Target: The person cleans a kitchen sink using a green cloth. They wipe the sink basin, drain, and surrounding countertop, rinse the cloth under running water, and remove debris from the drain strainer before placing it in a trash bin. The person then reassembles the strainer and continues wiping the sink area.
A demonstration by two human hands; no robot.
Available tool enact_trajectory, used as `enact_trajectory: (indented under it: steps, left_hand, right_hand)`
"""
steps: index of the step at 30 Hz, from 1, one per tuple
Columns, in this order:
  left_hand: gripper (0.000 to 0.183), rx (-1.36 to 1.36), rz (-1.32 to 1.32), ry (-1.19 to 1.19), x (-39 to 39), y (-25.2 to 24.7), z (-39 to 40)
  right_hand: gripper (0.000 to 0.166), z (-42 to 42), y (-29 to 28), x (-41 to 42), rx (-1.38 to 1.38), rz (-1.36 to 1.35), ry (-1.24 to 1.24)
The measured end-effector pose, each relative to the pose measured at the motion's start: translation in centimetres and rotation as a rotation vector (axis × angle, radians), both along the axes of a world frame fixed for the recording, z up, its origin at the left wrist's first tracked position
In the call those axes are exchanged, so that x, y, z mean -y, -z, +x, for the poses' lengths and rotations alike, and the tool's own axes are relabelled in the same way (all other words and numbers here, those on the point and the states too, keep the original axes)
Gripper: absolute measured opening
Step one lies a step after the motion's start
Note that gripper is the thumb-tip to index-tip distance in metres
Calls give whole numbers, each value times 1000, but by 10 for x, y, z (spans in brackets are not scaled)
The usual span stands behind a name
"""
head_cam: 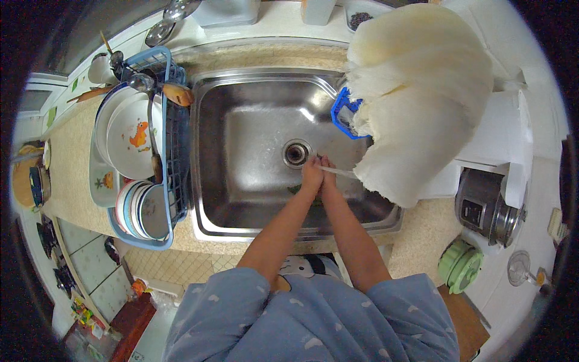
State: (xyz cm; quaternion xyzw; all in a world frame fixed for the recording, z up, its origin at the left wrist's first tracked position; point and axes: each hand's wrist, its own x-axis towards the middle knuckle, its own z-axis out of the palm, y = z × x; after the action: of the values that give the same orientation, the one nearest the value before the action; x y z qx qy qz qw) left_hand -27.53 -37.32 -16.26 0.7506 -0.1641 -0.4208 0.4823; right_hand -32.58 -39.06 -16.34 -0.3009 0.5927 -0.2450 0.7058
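My left hand (311, 171) and my right hand (329, 168) are pressed together over the stainless steel sink (253, 181), just right of the drain (296, 154). A thin stream of water (338, 171) reaches them from the right; its source is hidden. Something small and dark shows at the fingertips, too small to name, and whether the hands grip it is unclear. Green leafy matter (294, 188) lies on the sink floor, partly covered by my left forearm.
A large cream-coloured fibrous mass (420, 99) blocks the sink's right side, beside a blue plastic holder (347, 113). To the left stands a blue dish rack (175, 149) with plates (131, 154), bowls (144, 210) and a ladle (152, 113). Green containers (461, 267) sit at right.
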Motion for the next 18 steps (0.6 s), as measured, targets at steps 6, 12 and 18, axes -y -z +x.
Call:
enact_trajectory:
  steps: [6,12,18]
  left_hand:
    - [22,-177,102,-86,-24,-68,33]
    - [20,-295,-75,-374,-66,11,64]
    - [21,-422,93,-359,-84,11,87]
  right_hand:
    - [40,7,31,-13,205,146,54]
    - [47,33,41,-4,-669,-46,-130]
    - [42,49,29,12,-944,-174,-445]
